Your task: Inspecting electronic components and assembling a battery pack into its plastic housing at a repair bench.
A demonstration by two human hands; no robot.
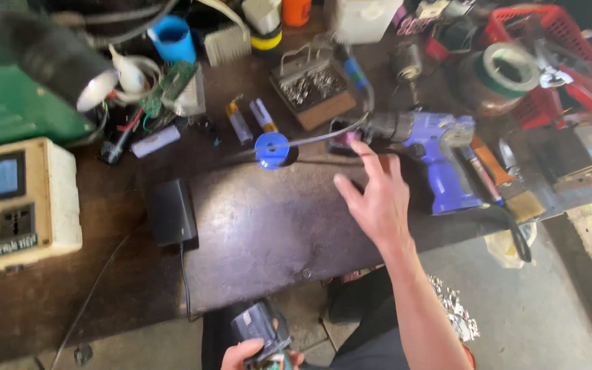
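Looking down from the head camera, I see the right hand (373, 199) raised over the dark counter (262, 226), fingers spread and holding nothing; its fingertips (363, 149) sit just short of the purple cordless drill (433, 147). That drill lies on its side at the counter's right part, chuck pointing left, handle toward the near edge. The hand is motion-blurred, so I cannot tell whether any finger touches the drill.

The left hand (251, 354) is low at the bottom edge, below the counter's near edge, its grip wrapped around a dark battery pack (262, 329) held upright.

A blue solder spool (271, 150) stands just left of the drill's chuck, with a thin wire running from it toward the chuck. A black adapter (170, 211) rests on the counter's left part, its cord dropping over the near edge. Further left sits a cream box with a screen and a socket (18, 199). Behind the spool lie two small cylindrical cells (251, 120) and a wooden tray of screws (312, 89). A red basket (570, 68) stands at the far right, with a roll of green tape (510, 68) against it.
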